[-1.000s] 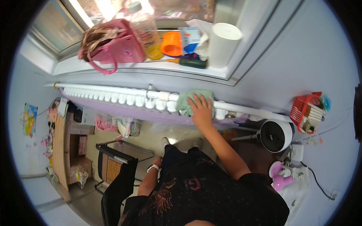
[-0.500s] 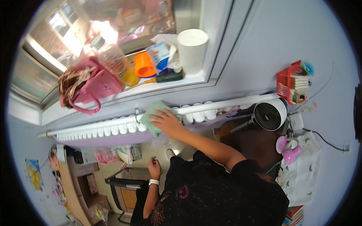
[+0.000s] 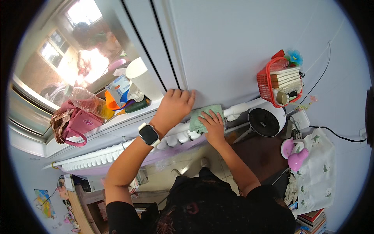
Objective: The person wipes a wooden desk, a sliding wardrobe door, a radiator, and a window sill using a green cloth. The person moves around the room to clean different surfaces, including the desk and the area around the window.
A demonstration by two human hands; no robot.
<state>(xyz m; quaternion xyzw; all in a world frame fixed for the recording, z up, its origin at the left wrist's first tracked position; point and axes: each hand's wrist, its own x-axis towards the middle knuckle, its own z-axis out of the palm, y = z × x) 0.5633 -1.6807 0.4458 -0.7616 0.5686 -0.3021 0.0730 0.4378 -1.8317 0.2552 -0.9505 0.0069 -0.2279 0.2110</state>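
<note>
Rightward along the white ribbed radiator since a moment ago, right hand presses flat, fingers spread, on the soft, light pale-green cloth, easily bunched under the palm, while left hand braces open against the wall.

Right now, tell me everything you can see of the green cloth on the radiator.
The green cloth is pale mint, soft and towel-like, crumpled rather than folded flat. It lies on top of the white ribbed radiator, near its right end, below the window sill. The right hand presses down on its lower right part, fingers spread over it. The left hand rests flat on the wall just above, close beside the cloth's upper left edge.
</note>
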